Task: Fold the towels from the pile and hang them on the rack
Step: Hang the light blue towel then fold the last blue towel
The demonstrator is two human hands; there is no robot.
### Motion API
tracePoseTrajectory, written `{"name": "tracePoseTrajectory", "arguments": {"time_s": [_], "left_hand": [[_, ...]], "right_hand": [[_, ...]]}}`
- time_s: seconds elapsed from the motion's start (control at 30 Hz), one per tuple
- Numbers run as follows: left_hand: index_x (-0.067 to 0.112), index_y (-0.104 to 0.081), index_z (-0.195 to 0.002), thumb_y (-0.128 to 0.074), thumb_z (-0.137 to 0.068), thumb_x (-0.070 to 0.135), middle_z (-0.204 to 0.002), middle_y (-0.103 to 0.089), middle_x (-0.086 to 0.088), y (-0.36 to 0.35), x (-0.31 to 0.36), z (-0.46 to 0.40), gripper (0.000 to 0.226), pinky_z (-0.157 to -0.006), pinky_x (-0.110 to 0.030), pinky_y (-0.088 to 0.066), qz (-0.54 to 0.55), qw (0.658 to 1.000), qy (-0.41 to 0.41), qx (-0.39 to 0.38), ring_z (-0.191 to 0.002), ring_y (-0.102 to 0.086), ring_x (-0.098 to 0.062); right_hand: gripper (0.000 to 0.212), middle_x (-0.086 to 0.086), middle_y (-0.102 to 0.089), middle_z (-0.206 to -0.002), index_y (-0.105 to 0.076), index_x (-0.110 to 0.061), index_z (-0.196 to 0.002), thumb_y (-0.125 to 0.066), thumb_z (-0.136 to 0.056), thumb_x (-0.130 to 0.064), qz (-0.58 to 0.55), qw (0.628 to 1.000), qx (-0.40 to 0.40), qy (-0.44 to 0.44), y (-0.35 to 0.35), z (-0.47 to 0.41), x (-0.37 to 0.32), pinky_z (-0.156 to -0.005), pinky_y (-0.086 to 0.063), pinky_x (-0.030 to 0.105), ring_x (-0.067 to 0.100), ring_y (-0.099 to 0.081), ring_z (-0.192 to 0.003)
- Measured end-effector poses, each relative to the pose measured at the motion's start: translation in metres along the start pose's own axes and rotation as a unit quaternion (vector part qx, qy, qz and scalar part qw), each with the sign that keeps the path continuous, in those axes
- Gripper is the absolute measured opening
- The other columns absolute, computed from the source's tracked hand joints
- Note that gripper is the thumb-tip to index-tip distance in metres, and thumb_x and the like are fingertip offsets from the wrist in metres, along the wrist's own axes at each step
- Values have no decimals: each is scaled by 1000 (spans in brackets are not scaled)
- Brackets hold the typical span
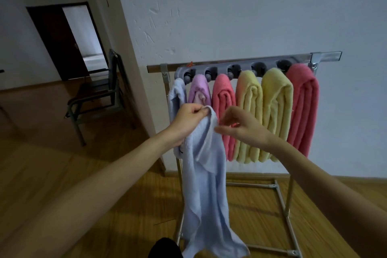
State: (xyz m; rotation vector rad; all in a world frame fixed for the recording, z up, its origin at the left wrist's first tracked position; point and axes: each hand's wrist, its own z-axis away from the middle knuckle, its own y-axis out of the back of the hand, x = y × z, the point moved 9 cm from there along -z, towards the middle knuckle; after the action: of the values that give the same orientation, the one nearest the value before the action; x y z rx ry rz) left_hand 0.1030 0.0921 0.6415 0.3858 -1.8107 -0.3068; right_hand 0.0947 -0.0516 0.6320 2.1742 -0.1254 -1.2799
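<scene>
Wall, pale and scuffed, fills the twelve o'clock side; wood floor runs below, with a dark doorway and a chair toward ten o'clock. Against the wall stands the rack, carrying folded towels: lilac, pink, two yellow, another pink. At its nine o'clock end hangs the blue towel, gripped by the left hand. The right hand, fingers loosely spread, touches its edge.
</scene>
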Motion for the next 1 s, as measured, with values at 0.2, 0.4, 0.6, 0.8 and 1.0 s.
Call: {"name": "tracePoseTrajectory", "arguments": {"time_s": [0.2, 0.4, 0.6, 0.8, 1.0], "left_hand": [[-12, -61, -98, -53, -96, 21, -87, -61, -29, 5, 5, 3, 34, -72, -34, -41, -37, 999, -13, 9, -79, -52, -20], [-1, -69, -99, -56, -95, 19, -99, -64, -30, 7, 16, 6, 24, -77, -35, -46, -49, 998, -32, -7, -83, -57, -20], [3, -71, -93, -58, -94, 22, -87, -67, -20, 21, 14, 5, 23, -71, -30, -46, -107, 994, -35, 0, -78, -59, -18], [2, -65, -77, -60, -92, 27, -61, -51, -3, 13, -14, 18, 29, -53, -22, -36, -232, 970, 10, -70, -54, -48, -11], [-4, -61, -92, -55, -95, 20, -78, -57, -14, 18, -49, 28, 25, -61, -28, -42, -197, 974, 98, -47, -71, -56, -22]], "right_hand": [[38, -5, -60, -81, -59, -16, -91, -74, -75, -47, 71, 992, 91, 56, -9, 8, -14, -62, -49, 23, 10, -57, -72], [23, 3, -63, -71, -62, -9, -82, -73, -79, -29, 71, 991, 91, 60, -16, 3, -16, -63, -52, 34, 17, -60, -66], [30, 13, -45, -52, -52, -1, -58, -58, -87, -9, 140, 979, 115, 90, 2, 1, -11, -51, -29, 33, 17, -35, -51], [18, 14, -68, -76, -69, 0, -81, -54, -89, -7, 214, 958, 157, 110, 21, 2, -12, -63, -48, 41, 26, -61, -69], [17, 11, -69, -81, -71, -2, -84, -55, -90, -7, 240, 957, 120, 114, 12, 5, -10, -66, -50, 42, 24, -62, -73]]}}
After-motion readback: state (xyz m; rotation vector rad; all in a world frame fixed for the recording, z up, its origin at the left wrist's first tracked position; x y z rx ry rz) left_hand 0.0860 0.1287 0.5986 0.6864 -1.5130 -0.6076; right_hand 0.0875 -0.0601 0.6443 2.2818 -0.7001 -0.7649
